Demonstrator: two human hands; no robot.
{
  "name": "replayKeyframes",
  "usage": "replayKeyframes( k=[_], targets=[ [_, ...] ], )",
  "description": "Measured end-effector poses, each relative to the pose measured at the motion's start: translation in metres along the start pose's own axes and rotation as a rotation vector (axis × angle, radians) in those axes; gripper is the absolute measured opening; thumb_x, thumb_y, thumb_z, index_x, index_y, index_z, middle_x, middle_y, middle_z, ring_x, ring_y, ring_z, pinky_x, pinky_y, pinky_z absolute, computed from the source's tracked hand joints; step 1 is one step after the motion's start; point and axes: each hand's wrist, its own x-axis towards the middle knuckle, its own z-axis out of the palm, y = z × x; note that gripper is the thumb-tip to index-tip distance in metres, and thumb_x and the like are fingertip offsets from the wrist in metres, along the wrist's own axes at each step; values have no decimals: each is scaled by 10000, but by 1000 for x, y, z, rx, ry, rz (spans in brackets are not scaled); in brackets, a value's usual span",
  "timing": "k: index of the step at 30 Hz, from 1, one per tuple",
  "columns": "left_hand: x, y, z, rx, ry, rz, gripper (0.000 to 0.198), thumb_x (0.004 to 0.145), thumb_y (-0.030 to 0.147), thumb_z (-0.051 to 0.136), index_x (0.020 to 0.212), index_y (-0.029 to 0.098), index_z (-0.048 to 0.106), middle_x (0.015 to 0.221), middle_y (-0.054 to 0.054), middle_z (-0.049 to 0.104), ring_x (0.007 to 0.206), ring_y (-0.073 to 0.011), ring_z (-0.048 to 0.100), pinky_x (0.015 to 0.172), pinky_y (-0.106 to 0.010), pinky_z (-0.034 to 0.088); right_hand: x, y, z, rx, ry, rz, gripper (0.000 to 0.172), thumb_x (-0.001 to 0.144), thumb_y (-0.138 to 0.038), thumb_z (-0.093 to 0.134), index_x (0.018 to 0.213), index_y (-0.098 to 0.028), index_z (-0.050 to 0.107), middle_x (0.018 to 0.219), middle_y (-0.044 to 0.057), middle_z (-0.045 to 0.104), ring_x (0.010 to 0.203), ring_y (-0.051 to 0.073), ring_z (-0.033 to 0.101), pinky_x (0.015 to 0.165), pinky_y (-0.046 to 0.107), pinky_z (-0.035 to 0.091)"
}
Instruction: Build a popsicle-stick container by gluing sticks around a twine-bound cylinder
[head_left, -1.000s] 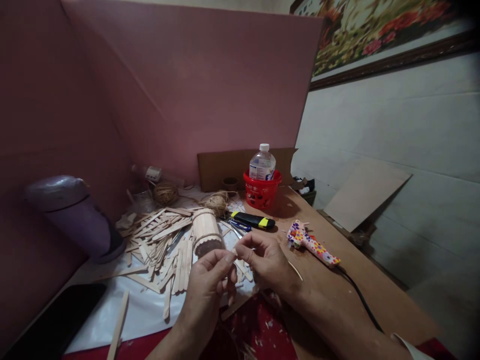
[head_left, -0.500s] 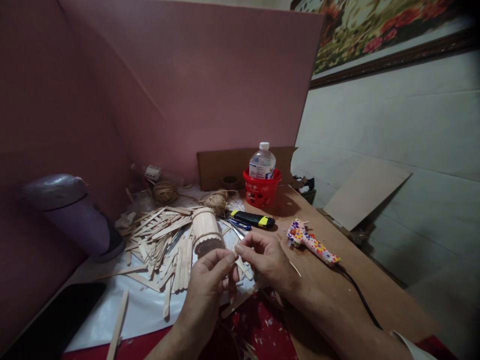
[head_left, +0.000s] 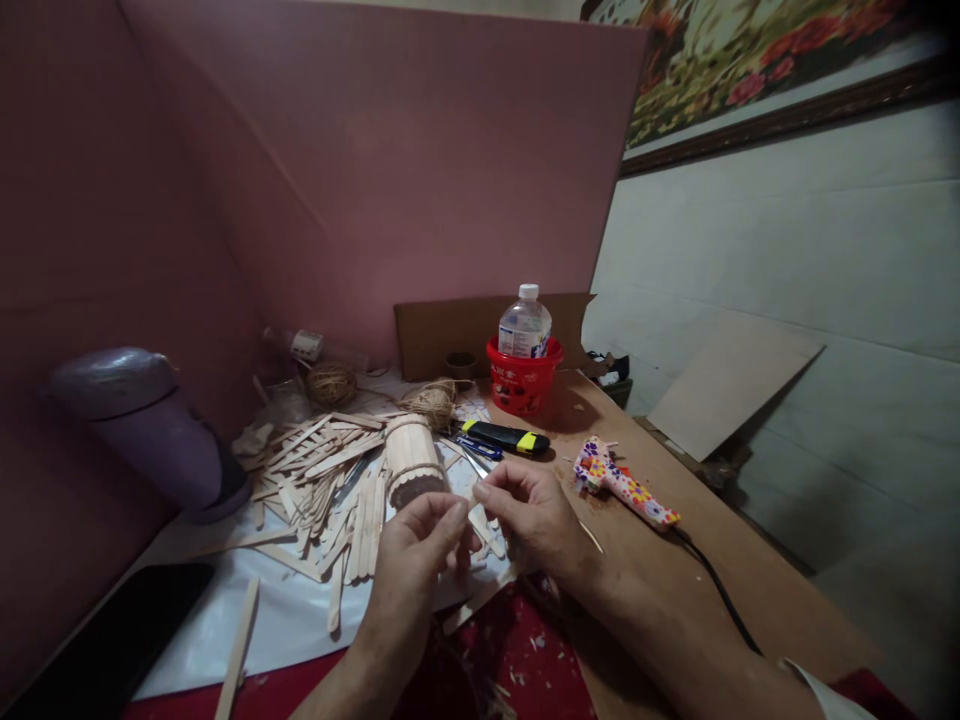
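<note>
My left hand [head_left: 420,545] is closed in a pinch, thumb against forefinger. Facing it, my right hand [head_left: 529,515] pinches too, its fingertips a small gap from the left ones. Whatever sits between the fingers is too small to make out. Just behind my left hand lies a small barrel of wooden craft sticks [head_left: 414,455], tilted on its side, with twine around it. Loose craft sticks [head_left: 315,480] are heaped to its left. A craft stick [head_left: 480,608] lies below my hands, partly covered by them.
Beyond my right hand are a black-and-yellow utility knife [head_left: 506,437] and a flower-patterned glue gun [head_left: 626,485] with a cord. A red bucket [head_left: 523,388] holds a plastic bottle [head_left: 525,330]. A purple tumbler [head_left: 161,440] leans at left above a dark phone-like slab [head_left: 112,640].
My fingertips have drawn slightly apart, opening a small gap between the two hands. The things on the table stay where they were.
</note>
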Motion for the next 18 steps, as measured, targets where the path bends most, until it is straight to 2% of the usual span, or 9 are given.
replayKeyframes(
  k=[4, 9, 15, 18],
  targets=[
    [-1, 1, 3, 70, 8, 20, 302, 667, 398, 762, 706, 126, 637, 531, -4, 620, 404, -77, 470, 403, -194, 390, 0, 2, 1, 5, -11, -3, 234, 779, -346, 644, 635, -179, 569, 541, -43, 511, 496, 97, 412, 458, 222, 327],
    [-3, -1, 4, 201, 68, 65, 288, 697, 408, 712, 646, 139, 626, 521, -11, 621, 359, -71, 446, 381, -197, 363, -5, 1, 3, -41, -33, -8, 227, 805, -345, 630, 666, -177, 571, 570, -30, 543, 533, 113, 467, 497, 235, 380],
    [0, -14, -2, 488, 177, 254, 173, 762, 322, 628, 672, 175, 647, 532, -9, 609, 433, -109, 491, 413, -204, 389, -14, 2, 7, -366, -54, -213, 183, 906, -286, 497, 775, -180, 570, 714, 14, 597, 672, 153, 543, 624, 276, 413],
    [1, -18, -3, 526, 181, 287, 128, 771, 293, 616, 713, 188, 662, 528, 4, 597, 426, -104, 482, 407, -195, 385, -16, 8, 10, -448, -30, -279, 172, 933, -265, 457, 800, -191, 537, 761, 33, 607, 722, 172, 561, 655, 288, 412]
  ],
)
